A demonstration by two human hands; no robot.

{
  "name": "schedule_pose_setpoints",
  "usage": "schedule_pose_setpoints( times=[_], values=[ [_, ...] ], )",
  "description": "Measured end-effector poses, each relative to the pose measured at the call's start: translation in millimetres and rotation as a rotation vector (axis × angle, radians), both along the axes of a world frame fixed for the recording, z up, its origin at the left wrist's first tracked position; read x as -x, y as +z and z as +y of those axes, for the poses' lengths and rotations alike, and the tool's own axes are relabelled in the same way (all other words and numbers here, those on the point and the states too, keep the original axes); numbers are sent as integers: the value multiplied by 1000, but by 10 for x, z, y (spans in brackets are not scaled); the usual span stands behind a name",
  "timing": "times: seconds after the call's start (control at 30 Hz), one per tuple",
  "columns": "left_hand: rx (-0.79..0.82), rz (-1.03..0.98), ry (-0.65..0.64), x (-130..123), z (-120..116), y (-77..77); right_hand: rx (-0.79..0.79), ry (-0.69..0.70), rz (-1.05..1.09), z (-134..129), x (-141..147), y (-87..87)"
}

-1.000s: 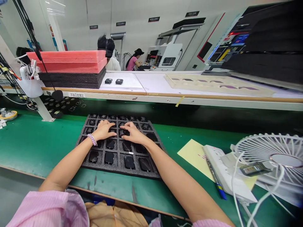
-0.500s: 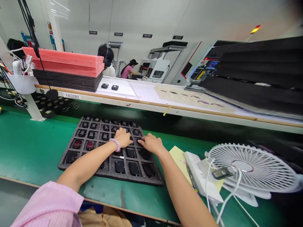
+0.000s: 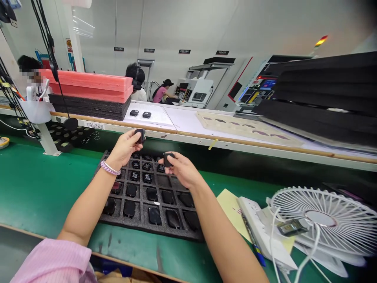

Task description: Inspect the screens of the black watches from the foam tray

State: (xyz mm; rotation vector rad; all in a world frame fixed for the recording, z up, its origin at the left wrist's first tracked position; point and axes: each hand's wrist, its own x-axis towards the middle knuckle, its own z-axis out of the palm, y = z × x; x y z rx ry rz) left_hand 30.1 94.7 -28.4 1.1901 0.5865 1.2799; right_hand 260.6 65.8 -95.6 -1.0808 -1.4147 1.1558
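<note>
Hands up over the black tray — our left hand pinches one small black part and our right hand pinches another part, so we squeeze gently and keep both steady.

Both forearms are bare from wrist to above the elbow. The left hand has a pale, lilac-tinted coiled band at its wrist; the right hand wears nothing. A pink, finely striped short sleeve covers the left upper arm (only its edge shows).
</note>
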Motion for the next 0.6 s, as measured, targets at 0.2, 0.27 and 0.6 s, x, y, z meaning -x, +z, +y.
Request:
schedule_pose_setpoints(
  times=[0.2, 0.27, 0.6],
  values=[
    [-9, 86, 75, 53, -191, 2, 46, 169, 508, 41, 605, 394],
    [-99, 173, 179, 70, -248, 0, 3, 214, 572, -14, 692, 478],
    [-324, 535, 331, 116, -310, -109, -124, 223, 464, -187, 702, 391]
  ],
)
